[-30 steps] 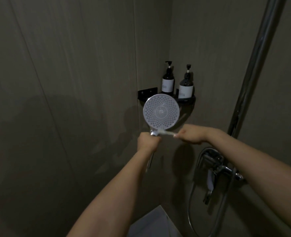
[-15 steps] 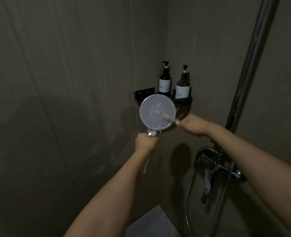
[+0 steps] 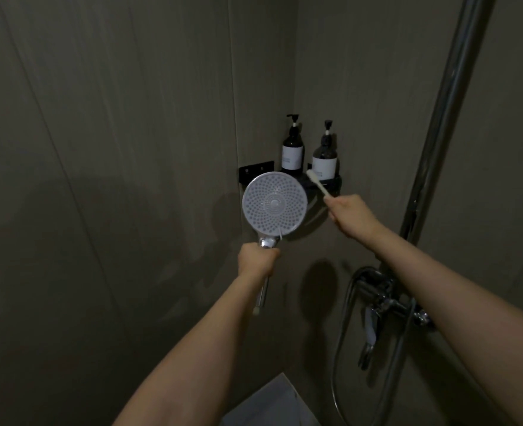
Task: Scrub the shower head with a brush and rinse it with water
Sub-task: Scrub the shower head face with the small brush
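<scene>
While the left hand (image 3: pixel 257 262) grips the shower head (image 3: pixel 275 207) mid-frame, face toward the camera, the right hand (image 3: pixel 350 217) pinches the brush (image 3: pixel 318 182) just right of its rim, apart, so mid-scrub, bristles must return to the nozzles.

dim, grainy shower corner, soft shadows on the walls (image 3: pixel 131 149), wide-angle bending at the edges

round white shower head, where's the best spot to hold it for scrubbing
Grip the round white shower head by its chrome handle, from below, as the left hand does. The handle hangs straight down, leaving the nozzle face open to the white toothbrush.
</scene>
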Available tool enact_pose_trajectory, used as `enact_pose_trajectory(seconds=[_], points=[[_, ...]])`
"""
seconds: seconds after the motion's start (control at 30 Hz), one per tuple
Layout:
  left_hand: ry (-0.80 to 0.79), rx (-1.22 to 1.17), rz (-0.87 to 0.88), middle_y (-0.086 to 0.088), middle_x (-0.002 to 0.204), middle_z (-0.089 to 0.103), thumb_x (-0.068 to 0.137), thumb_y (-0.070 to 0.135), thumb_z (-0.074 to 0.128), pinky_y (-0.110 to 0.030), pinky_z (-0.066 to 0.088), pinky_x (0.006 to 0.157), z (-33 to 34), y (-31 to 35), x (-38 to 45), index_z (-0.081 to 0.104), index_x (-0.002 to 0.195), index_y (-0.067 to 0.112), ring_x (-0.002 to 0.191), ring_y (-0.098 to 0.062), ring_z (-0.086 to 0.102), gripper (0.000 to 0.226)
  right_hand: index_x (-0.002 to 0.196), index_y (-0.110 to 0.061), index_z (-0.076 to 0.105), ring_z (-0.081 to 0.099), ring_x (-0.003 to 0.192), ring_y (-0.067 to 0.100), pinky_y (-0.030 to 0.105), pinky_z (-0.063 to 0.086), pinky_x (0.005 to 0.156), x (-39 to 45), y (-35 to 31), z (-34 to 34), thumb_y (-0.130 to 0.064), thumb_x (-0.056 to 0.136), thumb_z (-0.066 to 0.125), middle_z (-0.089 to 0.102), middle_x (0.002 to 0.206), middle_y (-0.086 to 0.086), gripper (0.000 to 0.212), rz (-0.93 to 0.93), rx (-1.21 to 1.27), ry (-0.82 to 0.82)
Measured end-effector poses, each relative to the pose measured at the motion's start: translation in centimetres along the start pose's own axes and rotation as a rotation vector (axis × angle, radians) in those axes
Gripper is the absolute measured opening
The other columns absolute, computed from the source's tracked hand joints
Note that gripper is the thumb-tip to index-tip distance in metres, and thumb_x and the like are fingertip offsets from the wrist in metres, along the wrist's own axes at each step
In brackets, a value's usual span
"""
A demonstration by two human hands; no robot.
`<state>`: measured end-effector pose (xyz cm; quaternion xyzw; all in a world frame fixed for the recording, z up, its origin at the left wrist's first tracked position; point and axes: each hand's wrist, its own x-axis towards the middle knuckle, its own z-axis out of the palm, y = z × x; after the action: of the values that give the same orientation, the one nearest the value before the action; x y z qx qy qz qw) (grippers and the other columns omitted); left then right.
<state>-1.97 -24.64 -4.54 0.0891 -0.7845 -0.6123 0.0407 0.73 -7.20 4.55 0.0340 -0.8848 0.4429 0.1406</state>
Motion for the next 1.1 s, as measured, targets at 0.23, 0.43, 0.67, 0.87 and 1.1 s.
enact_pose_trajectory(seconds=[0.23,0.43,0.67,0.87,1.1], points=[[-0.037,-0.103,0.061,-0.009,0.057,0.054,0.074,0.013,0.068,-0.032,0.046,0.057,0.0,0.9,0.3,0.052,0.060,0.012,0.050,-0.022,0.052,0.021,0.064,-0.014,0.054,0.030,0.041,0.009,0.021,0.025,0.041,-1.1,1.1,-0.7,-0.032,0.100,0.037,0.039,0.052,0.000,0.043,0.178,-0.095,-0.512],[-0.102,-0.345,0.011,-0.010,0.064,0.057,0.089,0.039,0.052,-0.033,0.047,0.059,-0.5,2.8,0.9,0.061,0.080,0.014,0.058,-0.023,0.055,0.028,0.074,-0.016,0.054,0.043,0.045,0.000,0.008,0.032,0.044,-0.4,0.3,-0.6,-0.011,0.097,0.043,0.046,0.061,-0.001,0.026,-0.122,-0.049,-0.203],[-0.339,-0.662,-0.065,-0.005,0.048,0.054,0.092,0.063,0.020,-0.021,0.042,0.044,-0.3,3.1,-0.5,0.059,0.089,0.012,0.041,-0.013,0.050,0.064,0.075,-0.023,0.065,0.051,0.063,0.006,0.024,0.040,0.062,-0.4,-0.6,0.5,-0.027,0.093,0.052,0.057,0.067,-0.008,0.022,-0.198,-0.387,-0.295],[-0.395,-0.748,-0.071,-0.005,0.049,0.054,0.089,0.068,0.014,-0.025,0.041,0.050,-0.6,3.6,-0.6,0.058,0.086,0.010,0.045,-0.015,0.050,0.073,0.079,-0.021,0.063,0.053,0.067,0.014,0.024,0.035,0.052,-1.1,-1.2,1.5,-0.037,0.095,0.048,0.055,0.067,-0.004,0.026,-0.245,-0.539,-0.099],[-0.385,-0.725,-0.044,-0.007,0.057,0.055,0.089,0.067,0.019,-0.023,0.044,0.047,-0.6,3.8,-0.4,0.057,0.089,0.007,0.045,-0.014,0.053,0.072,0.069,-0.029,0.056,0.054,0.074,0.017,0.029,0.041,0.065,-1.0,-0.8,2.9,-0.035,0.095,0.046,0.051,0.067,-0.007,0.028,-0.256,-0.602,-0.153]])
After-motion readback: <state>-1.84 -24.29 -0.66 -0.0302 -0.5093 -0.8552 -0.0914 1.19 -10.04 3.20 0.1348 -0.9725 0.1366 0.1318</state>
